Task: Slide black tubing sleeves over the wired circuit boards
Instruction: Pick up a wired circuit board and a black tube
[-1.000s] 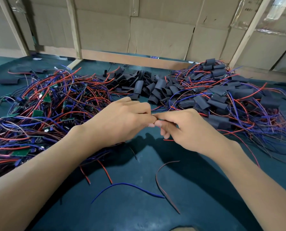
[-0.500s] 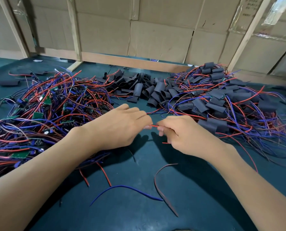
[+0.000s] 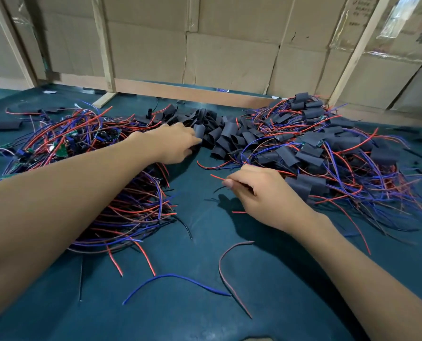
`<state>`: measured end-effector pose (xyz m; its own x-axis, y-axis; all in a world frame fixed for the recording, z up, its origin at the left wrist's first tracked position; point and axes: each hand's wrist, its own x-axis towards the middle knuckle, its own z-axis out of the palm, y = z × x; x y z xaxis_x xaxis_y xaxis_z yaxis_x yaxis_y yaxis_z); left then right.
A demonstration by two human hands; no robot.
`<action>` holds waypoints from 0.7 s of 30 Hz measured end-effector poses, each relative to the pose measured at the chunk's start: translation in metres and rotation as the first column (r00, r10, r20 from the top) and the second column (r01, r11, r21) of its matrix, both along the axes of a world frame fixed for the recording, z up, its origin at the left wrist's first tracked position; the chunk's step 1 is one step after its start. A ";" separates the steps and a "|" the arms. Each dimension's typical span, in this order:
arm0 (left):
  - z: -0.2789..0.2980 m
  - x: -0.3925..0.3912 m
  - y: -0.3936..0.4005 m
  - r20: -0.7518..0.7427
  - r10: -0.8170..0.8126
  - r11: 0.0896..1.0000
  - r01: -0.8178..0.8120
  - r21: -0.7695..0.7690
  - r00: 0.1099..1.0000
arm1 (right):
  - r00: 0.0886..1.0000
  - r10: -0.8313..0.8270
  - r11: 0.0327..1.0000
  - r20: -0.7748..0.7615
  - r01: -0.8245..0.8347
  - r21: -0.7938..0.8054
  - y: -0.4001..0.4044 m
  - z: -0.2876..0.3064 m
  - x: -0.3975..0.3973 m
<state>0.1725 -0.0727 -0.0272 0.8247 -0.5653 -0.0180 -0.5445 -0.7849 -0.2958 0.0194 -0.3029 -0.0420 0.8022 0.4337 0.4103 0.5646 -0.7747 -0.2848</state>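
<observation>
A heap of loose black tubing sleeves (image 3: 219,136) lies at the back middle of the green table (image 3: 266,286). My left hand (image 3: 174,142) reaches into its left edge, fingertips at a sleeve (image 3: 199,132); whether they pinch it is hidden. A tangle of red and blue wires with bare green circuit boards (image 3: 62,150) spreads on the left under my left forearm. My right hand (image 3: 259,193) pinches wires, a red wire end (image 3: 217,177) poking out past its fingers. Sleeved boards (image 3: 311,153) pile up on the right.
Loose blue (image 3: 175,283), brown (image 3: 229,276) and red wire pieces lie on the near table. A stray black sleeve (image 3: 4,125) sits far left. Cardboard panels (image 3: 229,57) and wooden posts (image 3: 104,45) wall off the back edge.
My hands have parted. The left hand moved away and forward to the sleeve heap. The right hand stayed low, still pinching the wires.
</observation>
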 end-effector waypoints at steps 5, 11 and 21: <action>0.002 0.014 -0.006 -0.085 0.064 0.997 -0.068 -0.046 0.994 | 0.992 -0.114 0.994 0.054 0.113 0.009 0.001 0.007 -0.005; 0.019 0.006 -0.014 -0.131 0.171 0.970 -0.190 -0.149 0.976 | 0.989 -0.129 0.990 0.070 0.125 0.061 -0.005 0.009 -0.001; 0.013 -0.121 -0.028 -0.154 -0.171 0.437 -0.065 -0.897 0.973 | 0.967 -0.226 0.836 0.119 0.130 0.532 0.002 0.007 0.001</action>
<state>0.0511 -0.1002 -0.0146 0.8356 -0.4036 0.3727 -0.5438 -0.5113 0.6655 0.0203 -0.3008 -0.0355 0.7421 -0.0236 0.6699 0.5073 -0.6335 -0.5843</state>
